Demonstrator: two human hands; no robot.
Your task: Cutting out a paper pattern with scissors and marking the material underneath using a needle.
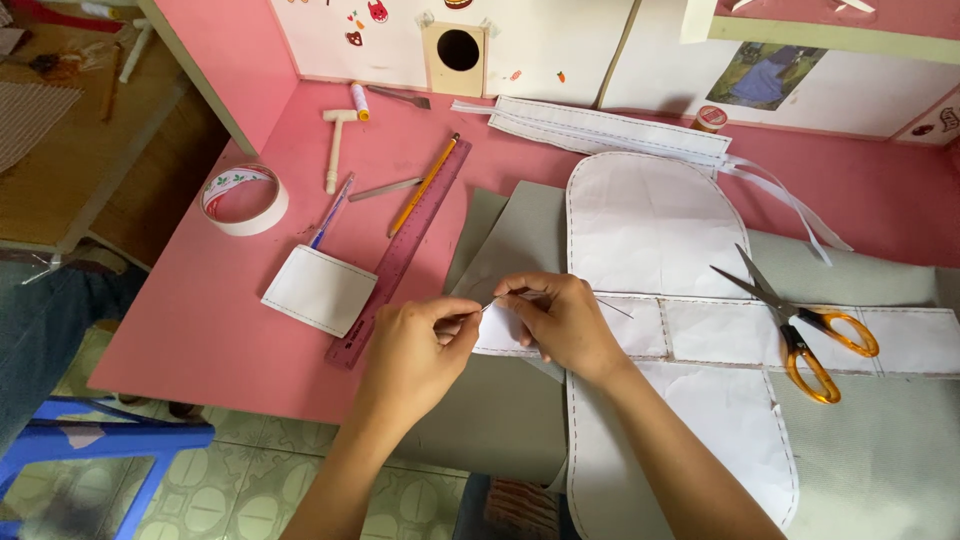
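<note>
My left hand point(415, 350) and my right hand point(565, 322) meet over the left edge of a white paper pattern point(650, 230) with dashed outlines, which lies on grey fabric point(500, 240). Between the fingertips of both hands runs a thin needle or pin point(490, 306), pinched at the pattern's left flap. A fine thread or second pin point(615, 308) trails to the right of my right hand. Whether the point passes through the paper cannot be told.
Orange-handled scissors point(800, 325) lie on the pattern to the right. On the pink table point(200, 320) sit a purple ruler point(400, 255), a yellow pencil point(425, 185), a small white pocket piece point(320, 290), a tape roll point(243, 198), a small mallet point(335, 145) and folded white strips point(610, 128).
</note>
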